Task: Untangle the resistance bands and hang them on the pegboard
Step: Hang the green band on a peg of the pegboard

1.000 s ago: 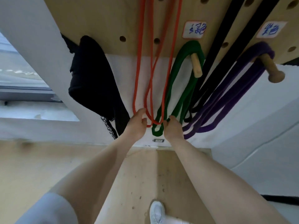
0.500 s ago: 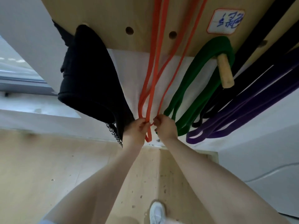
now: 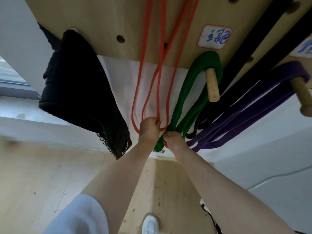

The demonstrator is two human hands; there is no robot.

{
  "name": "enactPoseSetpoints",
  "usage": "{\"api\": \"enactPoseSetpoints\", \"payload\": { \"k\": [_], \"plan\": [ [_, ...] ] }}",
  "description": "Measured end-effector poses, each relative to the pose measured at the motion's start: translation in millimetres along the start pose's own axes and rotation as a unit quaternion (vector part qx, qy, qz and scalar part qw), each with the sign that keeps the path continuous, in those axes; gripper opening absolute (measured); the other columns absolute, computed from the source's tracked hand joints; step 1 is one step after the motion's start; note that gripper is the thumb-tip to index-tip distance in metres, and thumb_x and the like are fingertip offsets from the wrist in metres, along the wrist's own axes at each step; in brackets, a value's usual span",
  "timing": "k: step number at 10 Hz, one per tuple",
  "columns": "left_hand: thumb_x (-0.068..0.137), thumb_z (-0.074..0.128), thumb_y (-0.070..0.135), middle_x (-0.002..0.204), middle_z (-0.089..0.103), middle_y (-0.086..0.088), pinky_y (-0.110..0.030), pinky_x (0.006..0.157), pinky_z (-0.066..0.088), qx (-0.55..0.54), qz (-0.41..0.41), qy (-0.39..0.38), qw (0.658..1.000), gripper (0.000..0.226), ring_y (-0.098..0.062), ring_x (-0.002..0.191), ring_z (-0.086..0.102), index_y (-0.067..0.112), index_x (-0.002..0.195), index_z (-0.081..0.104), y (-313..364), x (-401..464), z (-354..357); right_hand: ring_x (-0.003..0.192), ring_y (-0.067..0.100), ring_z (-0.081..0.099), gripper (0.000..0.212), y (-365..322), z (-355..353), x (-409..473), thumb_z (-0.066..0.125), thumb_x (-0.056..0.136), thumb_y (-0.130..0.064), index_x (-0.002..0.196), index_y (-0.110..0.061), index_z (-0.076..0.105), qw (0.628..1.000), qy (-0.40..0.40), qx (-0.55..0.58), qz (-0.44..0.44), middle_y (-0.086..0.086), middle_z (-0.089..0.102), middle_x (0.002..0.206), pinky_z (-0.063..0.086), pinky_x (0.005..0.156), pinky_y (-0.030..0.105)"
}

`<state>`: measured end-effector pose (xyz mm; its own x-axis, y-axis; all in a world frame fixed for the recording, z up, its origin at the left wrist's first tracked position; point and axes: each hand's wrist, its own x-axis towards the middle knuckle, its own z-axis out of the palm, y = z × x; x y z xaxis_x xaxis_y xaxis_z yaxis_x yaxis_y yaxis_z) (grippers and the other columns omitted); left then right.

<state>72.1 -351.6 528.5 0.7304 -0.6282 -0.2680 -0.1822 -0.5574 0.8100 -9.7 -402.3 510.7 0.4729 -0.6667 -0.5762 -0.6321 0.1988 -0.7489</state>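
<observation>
Thin orange bands [image 3: 143, 65] hang in long loops from high on the wooden pegboard [image 3: 104, 19]. My left hand [image 3: 149, 127] is closed around their bottom loops. A wide green band [image 3: 189, 92] hangs from a wooden peg [image 3: 212, 85] just right of them. My right hand [image 3: 173, 141] pinches the lower end of the green band. Black bands [image 3: 244, 48] and purple bands [image 3: 249, 114] hang further right, the purple ones over a second peg [image 3: 302, 95].
A black bag [image 3: 74, 85] with a metal chain hangs at the pegboard's left edge. White wall runs below the board and a window is at far left. Wooden floor and my white shoe [image 3: 150, 223] lie below.
My right hand has let go of the orange loops and moved right onto the green band's lower end. My left hand stays on the orange bands, whose loops now hang wider.
</observation>
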Motion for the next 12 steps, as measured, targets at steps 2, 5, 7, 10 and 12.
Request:
{"api": "enactPoseSetpoints", "payload": {
  "k": [2, 5, 7, 10, 12],
  "plan": [
    [0.095, 0.047, 0.015, 0.133, 0.052, -0.015, -0.026, 0.099, 0.037, 0.108, -0.027, -0.09, 0.99, 0.04, -0.028, 0.122, 0.05, 0.001, 0.132, 0.045, 4.8, -33.2, -24.6, 0.07, 0.025, 0.054, 0.035, -7.5, -21.8, -24.8, 0.043, 0.09, -0.007, 0.055, -0.008, 0.044, 0.99, 0.026, -0.134, -0.03, 0.013, 0.054, 0.066, 0.04, 0.064, 0.031],
    [0.096, 0.045, 0.015, 0.134, 0.052, -0.009, -0.018, 0.092, 0.035, 0.17, 0.109, -0.099, 0.974, 0.036, -0.024, 0.123, 0.049, 0.011, 0.132, 0.048, 54.3, -145.9, -135.2, 0.082, 0.028, 0.058, 0.027, -67.0, -46.9, -171.1, 0.039, 0.097, -0.022, 0.09, -0.005, 0.059, 0.963, 0.067, -0.213, -0.153, 0.007, 0.059, 0.082, 0.043, 0.062, 0.03],
    [0.093, 0.045, 0.013, 0.134, 0.051, -0.007, -0.032, 0.098, 0.042, 0.183, 0.313, 0.018, 0.932, 0.045, -0.023, 0.12, 0.051, 0.013, 0.137, 0.039, 67.2, -239.9, -209.0, 0.085, 0.021, 0.058, 0.035, -70.8, -23.6, -291.9, 0.042, 0.098, -0.024, 0.129, -0.009, 0.046, 0.919, 0.218, -0.18, -0.274, 0.009, 0.063, 0.106, 0.046, 0.068, 0.031],
    [0.096, 0.039, 0.03, 0.155, -0.003, -0.006, -0.036, 0.116, -0.002, 0.35, 0.513, 0.2, 0.758, 0.066, -0.017, 0.142, -0.006, 0.01, 0.146, 0.001, 61.0, -346.6, -262.0, 0.147, 0.022, -0.005, 0.07, -53.0, 8.4, -426.8, 0.032, 0.098, -0.043, 0.149, -0.009, -0.002, 0.744, 0.424, -0.366, -0.365, 0.008, 0.0, 0.159, -0.005, 0.117, 0.035],
    [0.098, 0.03, 0.036, 0.145, -0.029, 0.003, -0.032, 0.114, -0.016, 0.405, 0.491, 0.189, 0.748, 0.068, -0.011, 0.135, -0.026, 0.019, 0.137, -0.023, 49.4, -368.3, -287.7, 0.142, 0.018, -0.022, 0.077, -36.8, 12.9, -456.6, 0.005, 0.088, -0.063, 0.141, -0.014, -0.024, 0.721, 0.414, -0.447, -0.33, 0.003, -0.023, 0.154, -0.011, 0.116, 0.036]
  ]
}}
